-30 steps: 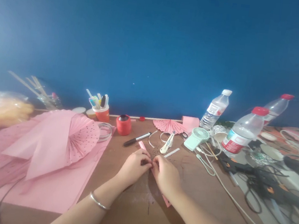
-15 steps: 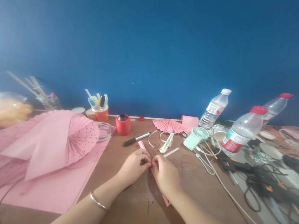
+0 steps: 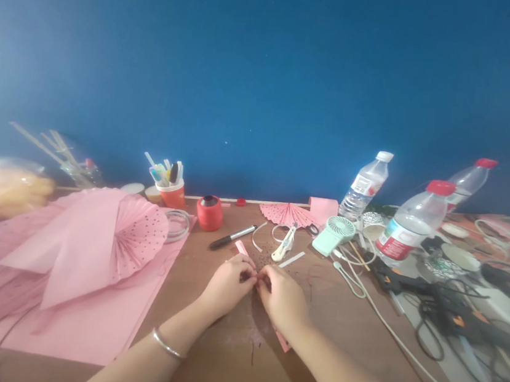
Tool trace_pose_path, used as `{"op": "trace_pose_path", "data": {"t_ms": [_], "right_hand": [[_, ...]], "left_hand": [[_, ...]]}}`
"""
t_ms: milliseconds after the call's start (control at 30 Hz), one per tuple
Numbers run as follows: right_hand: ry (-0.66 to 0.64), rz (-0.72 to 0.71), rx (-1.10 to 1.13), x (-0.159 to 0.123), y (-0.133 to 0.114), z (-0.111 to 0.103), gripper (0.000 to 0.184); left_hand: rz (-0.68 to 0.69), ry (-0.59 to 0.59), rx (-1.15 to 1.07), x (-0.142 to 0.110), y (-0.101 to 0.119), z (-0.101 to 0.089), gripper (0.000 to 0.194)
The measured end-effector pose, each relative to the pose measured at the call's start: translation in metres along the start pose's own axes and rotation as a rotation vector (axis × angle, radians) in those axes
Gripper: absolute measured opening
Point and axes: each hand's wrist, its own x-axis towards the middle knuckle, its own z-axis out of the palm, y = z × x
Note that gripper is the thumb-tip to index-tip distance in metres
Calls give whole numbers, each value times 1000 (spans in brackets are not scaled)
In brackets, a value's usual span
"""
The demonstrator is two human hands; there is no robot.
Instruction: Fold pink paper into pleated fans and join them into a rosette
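Pink paper strip [image 3: 241, 247]: on the tabletop [image 3: 342, 313], running beneath both hands, middle hidden.
Left hand [image 3: 227, 282]: nearly closed, fingertips pinching the strip.
Right hand [image 3: 286, 297]: likewise, fingertips against the left's.
Orange-and-white cup [image 3: 172, 196]: upright, holding pens.
White-capped bottle [image 3: 365, 185]: partly filled, clear liquid.
Since earlier: hands hardly moved.

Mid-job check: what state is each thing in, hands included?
Left hand: fingertips pinched at the pink paper strip
Right hand: fingertips pinched, meeting the left's
Pink paper strip: partly hidden by hands
Pleated pink fan by the wall: spread open
Marker: lying down
Craft knife: lying down, blade unclear
Handheld fan: running or off, unclear
White-capped bottle: upright, capped
Front red-capped bottle: upright, capped
Orange cup: upright, holding pens
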Motion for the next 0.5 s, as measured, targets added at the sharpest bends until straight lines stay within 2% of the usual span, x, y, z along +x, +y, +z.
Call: {"op": "trace_pose_path", "data": {"t_ms": [300,500], "right_hand": [[51,-115,-79,-2,2,2,12],[49,-264,-111,-2,-2,-1,24]], "left_hand": [[-16,1,6,0,1,2,15],[-21,2,62,1,2,1,16]]}}
